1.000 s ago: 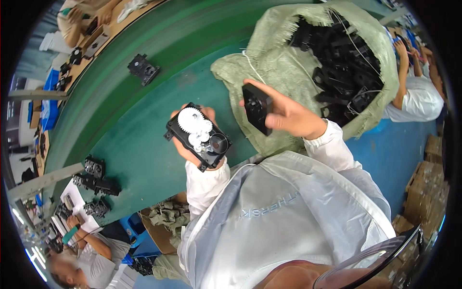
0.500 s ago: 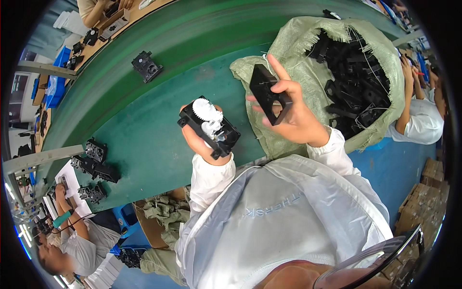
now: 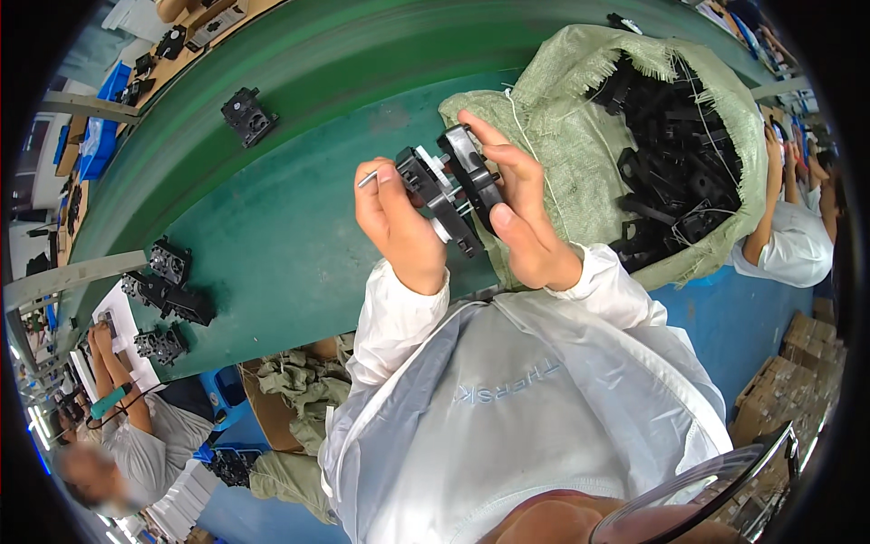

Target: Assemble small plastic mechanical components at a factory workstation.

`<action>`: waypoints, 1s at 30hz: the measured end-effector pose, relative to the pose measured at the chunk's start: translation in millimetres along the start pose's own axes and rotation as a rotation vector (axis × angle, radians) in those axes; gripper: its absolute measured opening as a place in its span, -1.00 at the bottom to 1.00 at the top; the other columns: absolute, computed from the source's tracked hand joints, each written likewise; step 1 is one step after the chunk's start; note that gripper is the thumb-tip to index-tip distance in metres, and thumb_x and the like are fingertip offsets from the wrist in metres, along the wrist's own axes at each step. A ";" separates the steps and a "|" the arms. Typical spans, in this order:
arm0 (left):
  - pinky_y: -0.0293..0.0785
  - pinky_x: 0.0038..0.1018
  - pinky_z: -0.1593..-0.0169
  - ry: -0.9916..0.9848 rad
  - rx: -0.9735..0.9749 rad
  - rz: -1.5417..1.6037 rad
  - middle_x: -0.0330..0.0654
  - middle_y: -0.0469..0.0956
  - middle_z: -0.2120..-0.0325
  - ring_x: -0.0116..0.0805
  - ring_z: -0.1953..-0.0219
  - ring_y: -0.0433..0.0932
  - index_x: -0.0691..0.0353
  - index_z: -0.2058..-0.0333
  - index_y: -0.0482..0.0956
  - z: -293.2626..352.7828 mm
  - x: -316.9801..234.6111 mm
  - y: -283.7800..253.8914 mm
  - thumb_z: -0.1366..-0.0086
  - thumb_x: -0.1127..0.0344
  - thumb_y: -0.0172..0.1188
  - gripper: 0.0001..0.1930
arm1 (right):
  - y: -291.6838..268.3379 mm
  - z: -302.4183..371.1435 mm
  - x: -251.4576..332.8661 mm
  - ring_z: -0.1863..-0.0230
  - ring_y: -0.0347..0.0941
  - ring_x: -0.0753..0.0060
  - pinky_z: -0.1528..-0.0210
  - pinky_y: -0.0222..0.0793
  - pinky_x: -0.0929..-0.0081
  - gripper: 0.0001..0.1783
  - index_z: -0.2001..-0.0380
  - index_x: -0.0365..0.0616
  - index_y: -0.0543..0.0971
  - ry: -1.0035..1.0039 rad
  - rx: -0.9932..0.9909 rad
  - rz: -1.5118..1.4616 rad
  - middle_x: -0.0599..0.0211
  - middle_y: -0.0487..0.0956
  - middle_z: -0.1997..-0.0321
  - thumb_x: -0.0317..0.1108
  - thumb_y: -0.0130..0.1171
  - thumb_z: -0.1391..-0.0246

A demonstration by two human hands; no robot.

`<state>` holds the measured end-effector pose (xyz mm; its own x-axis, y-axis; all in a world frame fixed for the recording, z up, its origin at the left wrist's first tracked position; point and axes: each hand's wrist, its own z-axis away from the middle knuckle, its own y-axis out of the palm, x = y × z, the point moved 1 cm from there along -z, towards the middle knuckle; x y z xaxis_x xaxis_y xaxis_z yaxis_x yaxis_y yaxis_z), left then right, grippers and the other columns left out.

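Both hands are full here. The left hand (image 3: 401,231) has a solid grip on a black gearbox (image 3: 422,179), thumb and fingers pinching its back side, with a bit of white gear (image 3: 440,230) peeking out at the lower edge. There's also a silver rod (image 3: 368,179) poking out to the left, right by that thumb. The right hand (image 3: 533,222) is grasping a black cover (image 3: 470,168), index finger up near the top and thumb down at the bottom end. The two pieces are held up in front of the chest, tilted and face to face. Some thin metal pins show between them near the lower part, but I can't tell if they're actually touching.

All this is above the green desk (image 3: 290,272). Just right of the hands there's a big pale green sack (image 3: 580,159), mouth open and stuffed with black parts (image 3: 675,150). Over on the left, a few black units (image 3: 169,261) are bunched together beside some white paper (image 3: 136,349), and one more loose unit (image 3: 247,116) sits farther back on the green strip (image 3: 172,172). Brown cartons (image 3: 779,390) are piled on the far right.
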<state>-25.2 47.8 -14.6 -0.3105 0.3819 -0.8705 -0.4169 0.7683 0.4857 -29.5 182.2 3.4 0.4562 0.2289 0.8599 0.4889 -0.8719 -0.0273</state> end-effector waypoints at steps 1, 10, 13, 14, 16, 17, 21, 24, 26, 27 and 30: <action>0.12 -0.69 0.46 0.017 0.004 -0.023 -0.44 0.25 0.52 -0.71 0.52 0.18 0.17 0.38 0.37 0.2 -0.4 0.0 -0.48 0.26 -0.07 -0.79 | 1.3 -0.8 0.2 -0.42 0.05 0.02 -0.42 -0.08 0.11 -0.45 -0.32 -0.17 0.01 0.003 0.000 -0.001 -0.28 -0.19 -0.50 -0.30 -0.21 -0.34; 0.10 -0.68 0.47 0.036 -0.012 -0.053 -0.44 0.24 0.52 -0.71 0.52 0.17 0.17 0.37 0.37 2.5 -5.7 2.4 -0.48 0.27 -0.07 -0.80 | 2.6 0.6 -2.7 -0.46 -0.03 -0.12 -0.40 -0.08 0.04 -0.43 -0.33 -0.07 -0.02 0.014 -0.022 0.061 -0.38 -0.13 -0.48 -0.15 -0.23 -0.36; 0.10 -0.68 0.47 0.055 -0.010 -0.060 -0.44 0.25 0.52 -0.72 0.53 0.17 0.17 0.37 0.37 0.5 -0.1 0.9 -0.48 0.27 -0.08 -0.80 | -0.4 -1.6 -5.5 -0.45 -0.01 -0.12 -0.40 -0.09 0.04 -0.44 -0.32 -0.07 -0.01 0.002 -0.013 0.114 -0.38 -0.14 -0.48 -0.15 -0.23 -0.36; 0.10 -0.68 0.47 0.056 -0.010 -0.058 -0.44 0.25 0.52 -0.72 0.53 0.17 0.17 0.37 0.37 1.7 -0.5 1.7 -0.48 0.27 -0.08 -0.80 | -0.8 -1.2 -4.9 -0.44 -0.01 -0.05 -0.41 -0.10 0.08 -0.45 -0.32 -0.13 0.00 -0.006 -0.011 0.066 -0.33 -0.15 -0.48 -0.23 -0.22 -0.36; 0.10 -0.68 0.47 0.038 -0.012 -0.059 -0.44 0.25 0.52 -0.71 0.53 0.17 0.18 0.36 0.37 4.6 -1.2 3.9 -0.48 0.28 -0.08 -0.80 | -1.2 0.4 -4.2 -0.44 0.00 0.01 -0.42 -0.10 0.13 -0.45 -0.32 -0.19 0.02 -0.013 -0.008 0.018 -0.29 -0.17 -0.49 -0.30 -0.20 -0.35; 0.10 -0.68 0.47 0.039 -0.013 -0.058 -0.44 0.25 0.52 -0.71 0.53 0.17 0.18 0.36 0.37 4.8 -0.7 4.5 -0.48 0.28 -0.08 -0.80 | -1.9 0.8 -3.8 -0.43 0.00 0.01 -0.41 -0.10 0.13 -0.46 -0.32 -0.19 0.02 -0.018 -0.011 0.012 -0.29 -0.17 -0.49 -0.30 -0.20 -0.35; 0.10 -0.68 0.46 0.063 0.000 -0.061 -0.43 0.25 0.52 -0.71 0.53 0.16 0.18 0.36 0.37 3.4 3.4 4.1 -0.48 0.29 -0.08 -0.80 | -3.4 1.9 -3.8 -0.42 0.02 0.01 -0.41 -0.09 0.12 -0.47 -0.31 -0.19 0.04 -0.020 -0.011 -0.005 -0.30 -0.18 -0.49 -0.29 -0.20 -0.34; 0.09 -0.68 0.46 0.080 -0.012 -0.075 -0.43 0.25 0.52 -0.71 0.52 0.15 0.18 0.36 0.37 3.7 4.2 5.1 -0.48 0.29 -0.08 -0.80 | -4.3 1.3 -4.5 -0.42 0.01 -0.02 -0.41 -0.10 0.11 -0.48 -0.30 -0.19 0.04 -0.029 -0.005 0.002 -0.31 -0.17 -0.49 -0.29 -0.20 -0.34; 0.09 -0.68 0.46 0.082 -0.028 -0.076 -0.43 0.25 0.52 -0.72 0.52 0.15 0.18 0.36 0.37 4.5 6.2 6.0 -0.48 0.29 -0.09 -0.80 | -4.8 1.3 -5.8 -0.43 0.01 -0.03 -0.41 -0.10 0.10 -0.48 -0.29 -0.19 0.04 -0.039 0.024 0.035 -0.31 -0.17 -0.49 -0.30 -0.21 -0.33; 0.09 -0.68 0.46 0.098 -0.017 -0.082 -0.44 0.25 0.52 -0.72 0.51 0.15 0.19 0.36 0.37 4.9 8.8 5.8 -0.48 0.29 -0.09 -0.80 | -4.6 1.2 -6.1 -0.43 0.01 -0.04 -0.41 -0.10 0.10 -0.48 -0.29 -0.19 0.04 -0.049 0.052 0.068 -0.32 -0.16 -0.48 -0.31 -0.21 -0.33; 0.08 -0.67 0.45 0.060 -0.030 -0.060 -0.44 0.25 0.52 -0.72 0.51 0.15 0.19 0.36 0.37 6.4 7.6 5.7 -0.49 0.29 -0.09 -0.80 | -3.4 0.7 -5.5 -0.41 0.04 -0.04 -0.40 -0.08 0.09 -0.48 -0.29 -0.19 0.04 -0.065 0.007 0.047 -0.31 -0.15 -0.48 -0.33 -0.22 -0.32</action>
<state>-24.5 58.3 -19.0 -0.3345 0.3033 -0.8923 -0.4613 0.7729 0.4356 -33.2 184.3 -1.6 0.5258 0.2154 0.8229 0.4711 -0.8792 -0.0709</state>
